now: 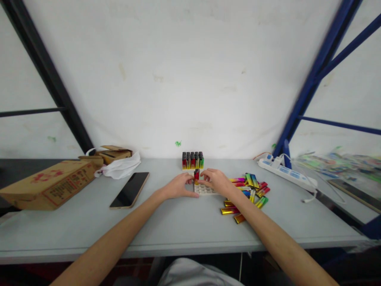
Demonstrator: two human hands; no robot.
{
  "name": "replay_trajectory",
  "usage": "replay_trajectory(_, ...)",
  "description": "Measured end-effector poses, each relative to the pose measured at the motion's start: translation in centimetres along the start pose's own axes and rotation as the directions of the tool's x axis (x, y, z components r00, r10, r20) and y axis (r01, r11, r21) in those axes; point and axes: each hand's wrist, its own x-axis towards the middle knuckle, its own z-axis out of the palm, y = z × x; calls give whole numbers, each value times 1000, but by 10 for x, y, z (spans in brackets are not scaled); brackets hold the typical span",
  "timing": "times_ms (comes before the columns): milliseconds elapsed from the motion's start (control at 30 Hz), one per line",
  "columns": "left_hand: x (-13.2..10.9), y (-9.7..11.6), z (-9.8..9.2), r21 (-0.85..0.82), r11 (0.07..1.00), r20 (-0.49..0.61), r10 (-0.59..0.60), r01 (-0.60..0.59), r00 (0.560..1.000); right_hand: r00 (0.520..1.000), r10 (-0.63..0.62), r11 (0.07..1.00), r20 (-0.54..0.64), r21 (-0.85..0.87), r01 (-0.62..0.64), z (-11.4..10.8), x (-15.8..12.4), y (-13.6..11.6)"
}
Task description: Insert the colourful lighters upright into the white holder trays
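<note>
A white tray with round holes [205, 190] lies on the grey table in front of me. My left hand [179, 186] rests against the tray's left side, fingers curled on its edge. My right hand [216, 180] lies over the tray's right part, its fingers pinching a red lighter [197, 174] that stands upright at the tray's far left corner. A loose heap of coloured lighters [248, 191] lies just right of my right hand. A filled tray of upright lighters [193, 160] stands further back by the wall.
A black phone [130, 189] lies left of the hands. A long cardboard box [49, 183], a smaller open box [114, 153] and a white plastic bag [120, 168] sit at the left. A white power strip [285, 171] runs along the right. Blue and black frame bars flank the table.
</note>
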Motion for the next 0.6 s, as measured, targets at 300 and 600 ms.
replay_trajectory(300,1,-1,0,-3,1000,18,-16,16,1000,956,293,955,9,-49,-292,-65,-36,84)
replay_trajectory(600,-1,2,-2,-1,999,23,-40,40,999,859,385,894,338,92,-438,-86,-59,99)
